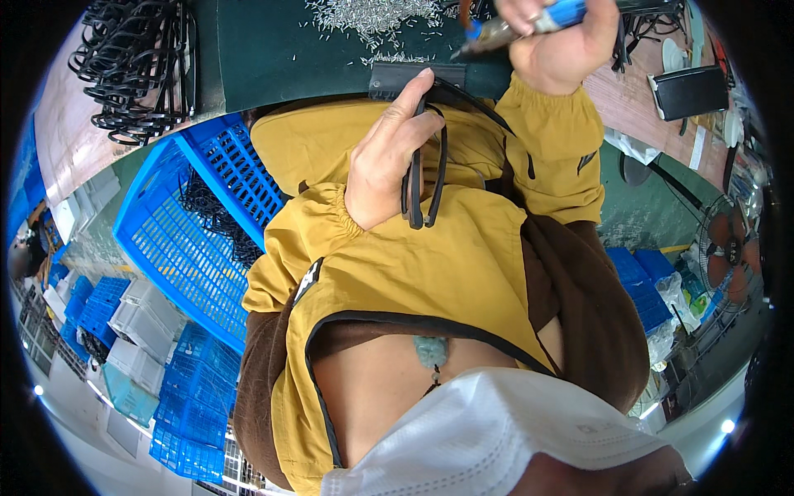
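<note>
My left hand is closed around a black glasses frame, whose thin arms hang down in front of my yellow apron. Its index finger points up to a dark metal block at the table's edge. A part of the frame lies against that block, partly hidden by the fingers. My right hand grips a blue and grey pen-shaped power screwdriver, slightly blurred, with its tip to the left above the block. Small silver screws lie heaped beyond the block, with a few along its far edge.
Many black glasses frames are piled on the table's left. A dark green mat covers its middle. On the right lies a black box-shaped object. A blue basket stands below on my left, and a fan at right.
</note>
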Available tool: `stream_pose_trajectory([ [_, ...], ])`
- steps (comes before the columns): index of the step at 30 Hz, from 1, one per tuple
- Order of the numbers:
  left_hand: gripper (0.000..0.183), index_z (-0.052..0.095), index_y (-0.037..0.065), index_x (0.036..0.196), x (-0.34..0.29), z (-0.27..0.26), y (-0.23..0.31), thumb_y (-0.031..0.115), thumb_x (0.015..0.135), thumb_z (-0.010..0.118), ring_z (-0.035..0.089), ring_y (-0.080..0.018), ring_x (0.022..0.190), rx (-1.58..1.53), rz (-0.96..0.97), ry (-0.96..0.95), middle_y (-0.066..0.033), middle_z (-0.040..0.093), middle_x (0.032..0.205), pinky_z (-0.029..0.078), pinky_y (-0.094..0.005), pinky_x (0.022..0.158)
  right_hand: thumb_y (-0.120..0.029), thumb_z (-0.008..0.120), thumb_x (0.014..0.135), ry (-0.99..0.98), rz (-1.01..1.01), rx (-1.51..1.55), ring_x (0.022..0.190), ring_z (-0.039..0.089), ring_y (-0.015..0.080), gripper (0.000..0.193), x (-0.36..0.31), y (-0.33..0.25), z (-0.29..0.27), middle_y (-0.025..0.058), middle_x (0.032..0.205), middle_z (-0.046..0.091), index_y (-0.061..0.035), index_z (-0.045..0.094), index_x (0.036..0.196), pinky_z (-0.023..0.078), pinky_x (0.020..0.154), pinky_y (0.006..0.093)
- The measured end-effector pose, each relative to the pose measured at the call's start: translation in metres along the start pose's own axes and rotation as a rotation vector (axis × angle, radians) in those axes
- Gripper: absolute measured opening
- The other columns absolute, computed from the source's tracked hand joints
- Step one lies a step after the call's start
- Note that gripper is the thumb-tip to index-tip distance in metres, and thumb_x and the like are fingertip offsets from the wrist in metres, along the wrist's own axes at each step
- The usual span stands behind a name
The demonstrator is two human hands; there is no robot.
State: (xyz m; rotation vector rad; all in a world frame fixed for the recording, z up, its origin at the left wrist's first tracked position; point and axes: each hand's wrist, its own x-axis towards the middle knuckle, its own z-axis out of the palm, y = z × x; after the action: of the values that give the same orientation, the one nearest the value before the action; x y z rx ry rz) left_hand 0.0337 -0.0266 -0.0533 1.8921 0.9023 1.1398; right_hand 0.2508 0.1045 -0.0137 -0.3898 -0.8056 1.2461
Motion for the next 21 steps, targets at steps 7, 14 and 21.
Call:
stream_pose_trajectory([
  [7,0.032,0.068,-0.002,0.109,0.0,0.0,0.0,-0.004,0.077,0.065,0.07,-0.0418,0.112,0.01,0.001,0.012,-0.032,0.057,0.143,0.059,-0.0387,0.087,-0.04,0.06,0.103,-0.086,0.1,-0.024,0.054,0.05,0.0142,0.032,-0.018,0.009,0.015,0.0049,0.074,0.052,-0.0093,0.052,0.111,0.039,0.045,0.0262],
  [14,0.032,0.069,-0.001,0.105,-0.002,0.003,-0.006,-0.01,0.075,0.063,0.072,-0.0393,0.106,-0.01,0.015,0.048,-0.032,0.059,0.139,0.06,-0.0368,0.085,-0.03,0.062,0.102,-0.063,0.165,-0.055,0.052,0.049,0.0134,0.025,-0.014,0.018,0.024,0.0051,0.072,0.05,-0.0093,0.05,0.106,0.037,0.043,0.0244],
  [21,0.032,0.066,-0.005,0.1,-0.001,0.016,-0.012,-0.02,0.075,0.054,0.074,-0.0401,0.107,-0.102,0.067,0.239,-0.0331,0.07,0.115,0.061,-0.0353,0.077,-0.03,0.057,0.104,0.008,0.298,0.336,0.049,0.044,0.0117,0.022,-0.014,0.024,0.016,0.0044,0.069,0.049,-0.01,0.049,0.101,0.034,0.041,0.0241],
])
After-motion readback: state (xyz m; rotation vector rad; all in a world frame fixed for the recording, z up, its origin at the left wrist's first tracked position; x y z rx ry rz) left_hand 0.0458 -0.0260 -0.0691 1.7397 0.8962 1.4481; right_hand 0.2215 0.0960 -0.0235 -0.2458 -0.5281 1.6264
